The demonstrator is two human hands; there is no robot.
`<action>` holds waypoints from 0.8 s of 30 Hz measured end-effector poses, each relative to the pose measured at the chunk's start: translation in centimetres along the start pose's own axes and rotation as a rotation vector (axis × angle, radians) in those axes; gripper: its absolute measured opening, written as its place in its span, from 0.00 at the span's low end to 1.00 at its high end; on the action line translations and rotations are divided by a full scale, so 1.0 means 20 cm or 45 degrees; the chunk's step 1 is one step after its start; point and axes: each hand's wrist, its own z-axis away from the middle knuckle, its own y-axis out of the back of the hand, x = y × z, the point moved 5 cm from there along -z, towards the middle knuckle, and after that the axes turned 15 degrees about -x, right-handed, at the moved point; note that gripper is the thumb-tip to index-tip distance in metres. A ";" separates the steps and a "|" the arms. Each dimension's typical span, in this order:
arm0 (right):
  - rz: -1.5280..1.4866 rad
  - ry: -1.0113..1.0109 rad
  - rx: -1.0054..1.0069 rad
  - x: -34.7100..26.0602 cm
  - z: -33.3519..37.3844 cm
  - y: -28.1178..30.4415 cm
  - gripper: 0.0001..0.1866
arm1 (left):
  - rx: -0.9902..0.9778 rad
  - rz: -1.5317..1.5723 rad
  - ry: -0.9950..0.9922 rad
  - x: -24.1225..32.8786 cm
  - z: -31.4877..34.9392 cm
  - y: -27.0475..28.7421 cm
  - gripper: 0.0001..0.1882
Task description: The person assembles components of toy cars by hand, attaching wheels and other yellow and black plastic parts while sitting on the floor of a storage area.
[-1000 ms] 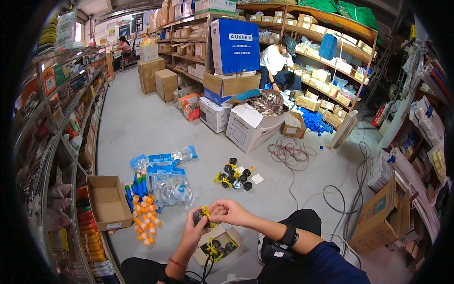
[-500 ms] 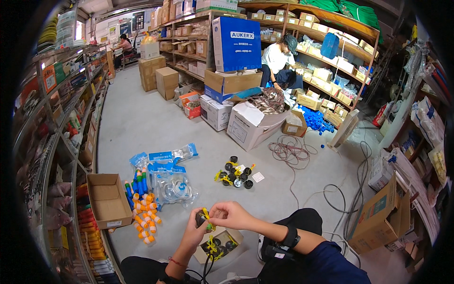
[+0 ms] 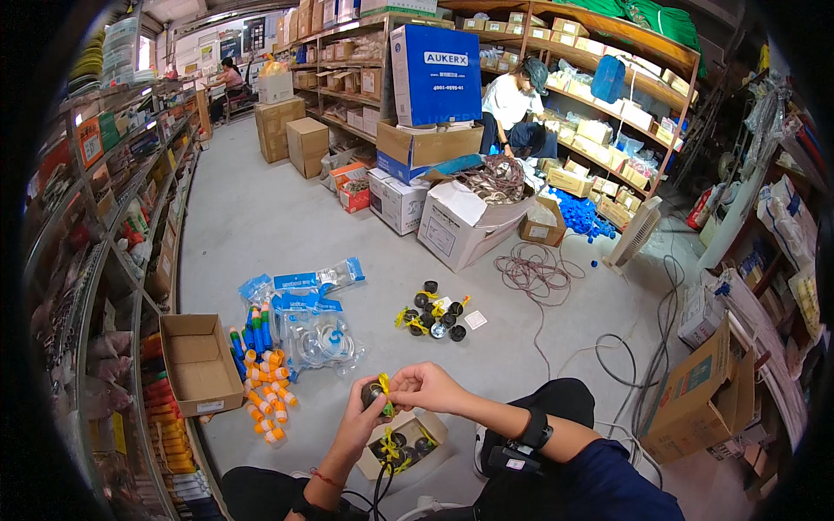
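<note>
My left hand [image 3: 354,425] is closed around a black round piece [image 3: 371,394], holding it upright in front of me. A yellow strap [image 3: 384,384] hangs on that piece, with a bit of green below it. The fingertips of my right hand [image 3: 432,387] pinch at the strap's side of the piece; exactly what lies between them is too small to tell. Just under my hands is a small open carton [image 3: 440,425] with several similar black pieces [image 3: 423,445] and yellow straps in it. More black round pieces with yellow straps [image 3: 439,317] lie loosely on the floor ahead.
To the left are an empty brown box [image 3: 201,405], orange-and-white cylinders [image 3: 276,396], blue-and-green ones [image 3: 259,323] and clear bags of coiled hose [image 3: 317,339]. Shelves [image 3: 130,286] line the left side. Cables [image 3: 599,347] and an open carton [image 3: 695,404] are at right. Another person [image 3: 514,108] crouches farther back.
My hands have risen slightly, and the black piece has turned so more of its dark face shows. The right fingertips remain at the yellow strap.
</note>
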 end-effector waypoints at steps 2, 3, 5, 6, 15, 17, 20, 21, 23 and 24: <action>-0.036 0.020 -0.010 0.00 0.00 -0.01 0.08 | 0.002 0.037 -0.023 0.00 0.01 0.00 0.18; 0.006 0.031 -0.011 -0.01 0.00 -0.01 0.08 | -0.007 0.045 -0.044 0.00 0.02 0.00 0.18; 0.038 0.036 -0.032 -0.02 -0.01 -0.02 0.09 | 0.004 0.059 -0.062 0.01 0.03 0.01 0.18; 0.147 0.034 0.015 -0.03 -0.01 -0.02 0.09 | -0.006 0.031 -0.070 0.01 0.03 0.01 0.19; 0.263 0.031 0.112 -0.03 0.01 0.04 0.13 | -0.136 -0.041 -0.045 0.03 0.01 -0.01 0.20; 0.206 0.006 0.117 -0.02 0.00 0.03 0.15 | -0.163 0.022 -0.045 0.04 0.03 -0.01 0.20; 0.249 0.010 0.147 -0.03 0.01 0.01 0.15 | -0.164 0.184 -0.015 0.03 0.03 -0.02 0.19; 0.270 0.013 0.162 -0.03 0.01 0.02 0.16 | -0.182 0.210 -0.032 0.02 0.02 -0.02 0.20; 0.251 0.010 0.166 0.00 0.00 0.03 0.17 | -0.186 0.184 -0.024 0.02 0.01 -0.02 0.20; 0.241 0.032 0.167 -0.01 0.00 0.03 0.17 | -0.189 0.135 -0.031 0.03 0.02 -0.02 0.21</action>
